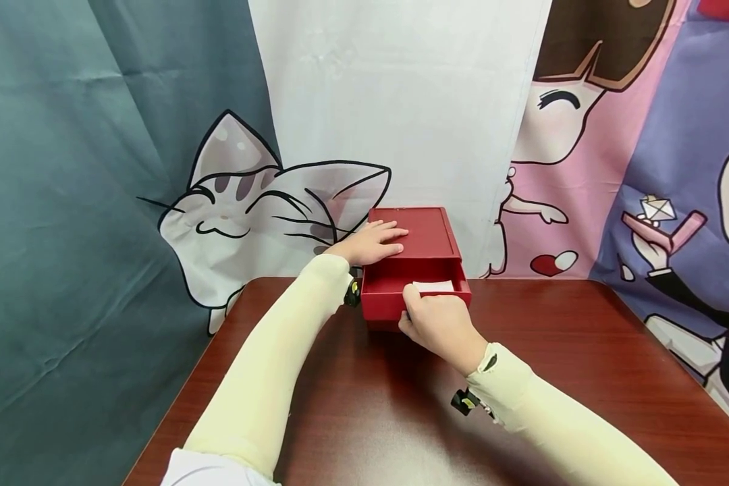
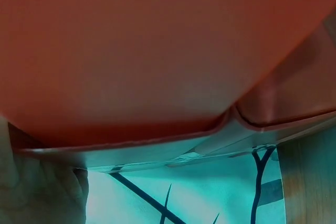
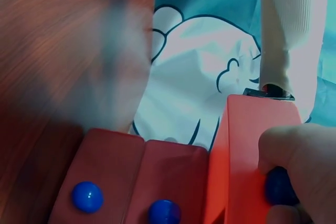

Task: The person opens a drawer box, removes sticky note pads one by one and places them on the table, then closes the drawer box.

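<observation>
Both sleeves (image 1: 273, 368) are cream — the left meets white cloth (image 1: 212, 470) — and the black wrist cameras (image 1: 352, 293) carry yellow marks.

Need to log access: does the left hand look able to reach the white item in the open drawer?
Probably yes: the left hand rests on the red box, and the drawer is pulled out, open above the white item. The right hand grips the drawer's blue knob, seemingly leaving room.
</observation>
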The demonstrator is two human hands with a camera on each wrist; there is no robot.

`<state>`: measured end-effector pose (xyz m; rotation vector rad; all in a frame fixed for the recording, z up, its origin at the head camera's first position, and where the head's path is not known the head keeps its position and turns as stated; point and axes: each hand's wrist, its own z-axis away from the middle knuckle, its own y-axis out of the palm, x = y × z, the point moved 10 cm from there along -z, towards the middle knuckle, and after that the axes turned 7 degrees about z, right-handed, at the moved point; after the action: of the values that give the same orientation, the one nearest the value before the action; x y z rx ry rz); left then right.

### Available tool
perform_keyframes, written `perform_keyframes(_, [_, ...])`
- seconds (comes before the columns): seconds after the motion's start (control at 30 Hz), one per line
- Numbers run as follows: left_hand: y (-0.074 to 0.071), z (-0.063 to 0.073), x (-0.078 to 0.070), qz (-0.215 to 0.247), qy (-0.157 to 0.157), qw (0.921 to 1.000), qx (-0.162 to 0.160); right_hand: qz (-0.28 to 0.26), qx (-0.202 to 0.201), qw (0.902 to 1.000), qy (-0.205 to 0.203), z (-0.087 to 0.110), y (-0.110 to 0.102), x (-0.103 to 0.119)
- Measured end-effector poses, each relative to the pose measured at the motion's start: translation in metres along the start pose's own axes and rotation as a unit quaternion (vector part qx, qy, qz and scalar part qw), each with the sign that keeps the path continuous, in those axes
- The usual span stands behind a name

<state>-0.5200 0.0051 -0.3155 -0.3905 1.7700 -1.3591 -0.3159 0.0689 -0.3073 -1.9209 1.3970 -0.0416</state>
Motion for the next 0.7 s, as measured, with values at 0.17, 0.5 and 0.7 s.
perform_keyframes(0.17, [-0.001, -0.001, 0.000, -0.001, 0.001, 1.0000, -0.004, -0.002, 0.002, 1.0000, 0.003, 0.001, -0.005, 0.001])
perform_keyframes(0.5, [-0.002, 0.000, 0.000, 0.007, -0.001, 0.9999, -0.009, -0.023, 0.024, 0.9994, 0.007, 0.009, -0.009, 0.001])
perform_keyframes(0.7, [-0.001, -0.001, -0.002, -0.001, 0.004, 0.9999, -0.012, -0.023, 0.027, 0.9994, -0.004, 0.006, -0.023, -0.006])
